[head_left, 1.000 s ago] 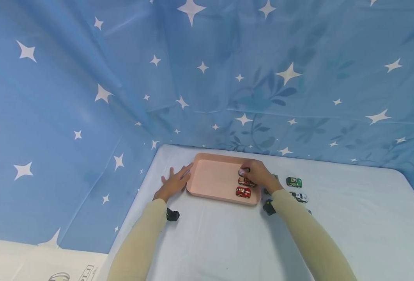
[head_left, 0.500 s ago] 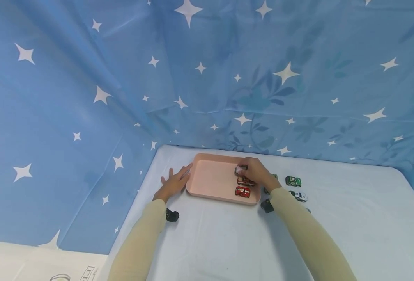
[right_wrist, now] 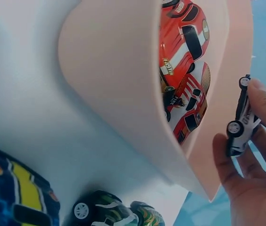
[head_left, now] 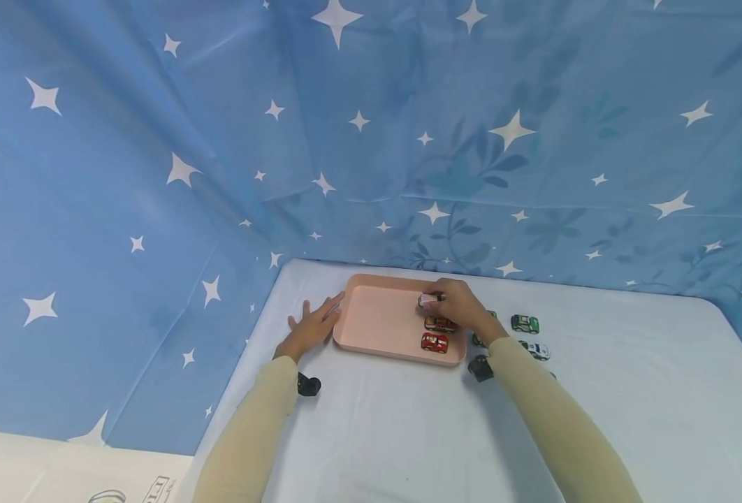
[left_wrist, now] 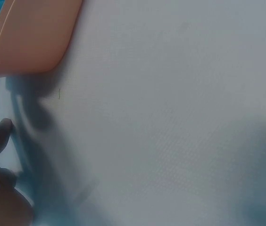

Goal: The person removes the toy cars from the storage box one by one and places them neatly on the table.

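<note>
My right hand pinches a white toy car over the back right part of a pink tray. In the right wrist view, that white toy car is tipped on its side between thumb and fingers, its dark wheels showing. Below it in the tray sit an orange-red toy car and a red toy car. My left hand, fingers spread, is at the tray's left rim, a fingertip seeming to touch it. The left wrist view catches only part of this hand.
Right of the tray stand a green toy car and a white-and-green one; others are partly hidden by my right arm. The right wrist view shows a blue-and-yellow car and a camouflage car. A starry blue curtain hangs behind.
My right hand has shifted slightly left and toward the back of the tray, carrying the white toy car. The left hand keeps its place beside the rim.
</note>
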The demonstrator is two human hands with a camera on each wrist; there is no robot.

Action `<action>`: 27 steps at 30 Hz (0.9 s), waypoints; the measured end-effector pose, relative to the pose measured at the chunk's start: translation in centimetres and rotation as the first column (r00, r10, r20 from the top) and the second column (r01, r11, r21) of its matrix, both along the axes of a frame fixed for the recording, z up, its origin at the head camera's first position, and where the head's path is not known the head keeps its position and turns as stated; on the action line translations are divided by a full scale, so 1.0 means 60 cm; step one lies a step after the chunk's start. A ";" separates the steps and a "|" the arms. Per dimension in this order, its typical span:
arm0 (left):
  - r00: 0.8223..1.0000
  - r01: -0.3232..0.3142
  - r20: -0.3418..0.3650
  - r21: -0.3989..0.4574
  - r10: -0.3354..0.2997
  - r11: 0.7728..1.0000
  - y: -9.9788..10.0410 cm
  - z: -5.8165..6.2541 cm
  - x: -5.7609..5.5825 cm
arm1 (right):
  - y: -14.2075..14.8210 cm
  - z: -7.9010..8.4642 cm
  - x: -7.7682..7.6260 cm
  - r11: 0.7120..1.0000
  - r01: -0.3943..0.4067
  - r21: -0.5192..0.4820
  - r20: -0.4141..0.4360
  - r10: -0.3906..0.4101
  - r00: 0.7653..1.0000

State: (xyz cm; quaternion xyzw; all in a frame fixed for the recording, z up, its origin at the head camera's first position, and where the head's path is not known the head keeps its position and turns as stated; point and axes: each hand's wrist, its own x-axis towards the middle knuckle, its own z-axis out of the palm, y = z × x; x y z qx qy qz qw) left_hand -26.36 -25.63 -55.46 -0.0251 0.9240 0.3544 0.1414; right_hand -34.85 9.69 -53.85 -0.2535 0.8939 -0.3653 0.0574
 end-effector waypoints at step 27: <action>1.000 0.010 -0.007 0.008 -0.010 1.000 0.004 0.007 0.006 | 0.112 0.017 0.031 0.991 0.127 -0.039 -0.059 -0.129 0.990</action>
